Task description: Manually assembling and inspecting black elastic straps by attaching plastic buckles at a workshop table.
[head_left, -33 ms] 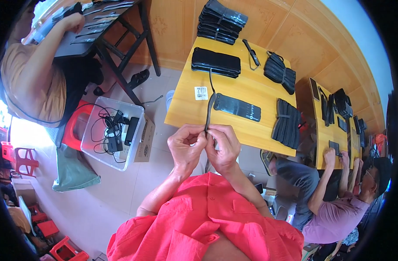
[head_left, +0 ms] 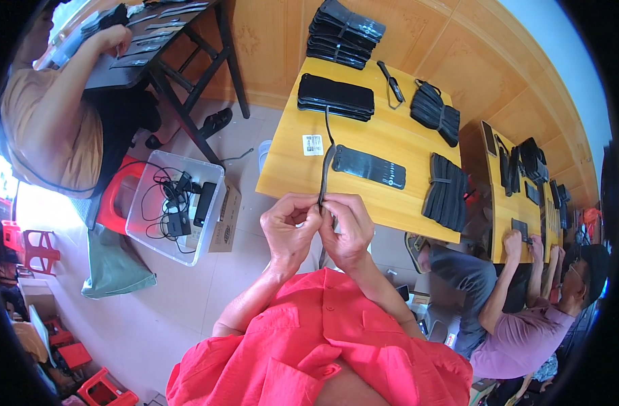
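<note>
A narrow black strap (head_left: 328, 162) runs from beside a stack of flat black pieces (head_left: 336, 95) down over the table's front edge. My left hand (head_left: 284, 229) pinches it near its lower end. My right hand (head_left: 348, 231) grips the same strap, fingertips against those of the left. Whatever lies between the fingertips is mostly covered. Just beyond my hands, a flat dark packet (head_left: 369, 168) lies on the yellow table (head_left: 289, 172), with a small white label (head_left: 313, 145) to its left.
Tied black bundles (head_left: 447, 193) lie along the table's right side; a banded black stack (head_left: 345, 34) stands at the back. At left, a clear bin (head_left: 140, 233) holds black cords and adapters. Co-workers sit on both sides, one at a neighbouring yellow table (head_left: 502, 210).
My hands and the strap have not moved. The hand of the person at the far left has shifted slightly.
</note>
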Available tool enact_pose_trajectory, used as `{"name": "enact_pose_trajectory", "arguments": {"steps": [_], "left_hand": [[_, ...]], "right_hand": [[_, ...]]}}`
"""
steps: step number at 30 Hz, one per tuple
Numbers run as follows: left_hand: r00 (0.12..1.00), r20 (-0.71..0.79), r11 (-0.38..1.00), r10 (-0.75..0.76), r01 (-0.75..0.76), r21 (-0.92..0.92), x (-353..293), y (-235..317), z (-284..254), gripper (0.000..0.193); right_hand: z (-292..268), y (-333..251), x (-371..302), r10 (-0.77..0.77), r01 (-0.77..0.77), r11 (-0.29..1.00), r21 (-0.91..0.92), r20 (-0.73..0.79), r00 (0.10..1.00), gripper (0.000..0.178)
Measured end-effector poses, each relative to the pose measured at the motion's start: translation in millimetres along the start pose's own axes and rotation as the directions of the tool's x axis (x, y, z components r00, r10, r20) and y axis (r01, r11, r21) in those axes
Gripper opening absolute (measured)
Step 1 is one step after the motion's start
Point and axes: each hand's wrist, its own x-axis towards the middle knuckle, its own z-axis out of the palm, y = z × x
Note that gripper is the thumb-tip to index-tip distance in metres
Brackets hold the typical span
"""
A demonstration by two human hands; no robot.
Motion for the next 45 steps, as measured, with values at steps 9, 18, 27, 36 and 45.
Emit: {"name": "enact_pose_trajectory", "arguments": {"steps": [9,18,27,36,45], "left_hand": [[0.992,0.026,0.989,-0.126,0.127,-0.072,1,1,0,0.010],[0.956,0.262,0.945,-0.133,0.042,0.325,12,-6,-16,0.015],[0.916,0.382,0.810,0.123,-0.315,0.494,12,10,-13,0.013],[0.939,0.340,0.880,0.056,-0.208,0.428,4,18,-7,0.013],[0.916,0.368,0.987,-0.159,0.132,0.096,0,21,-9,0.023]], "right_hand": [[-2,4,1,0.132,-0.133,0.986,0.100,0.018,0.991,0.017],[-9,-4,-5,0.532,-0.592,0.653,0.473,0.269,0.803,0.007],[-10,7,-7,0.535,-0.649,0.397,0.649,0.411,0.738,0.004],[-14,3,-3,0.275,-0.412,0.823,0.391,0.359,0.892,0.015],[-20,-3,-13,0.517,-0.652,0.476,0.590,0.412,0.750,0.023]]}}
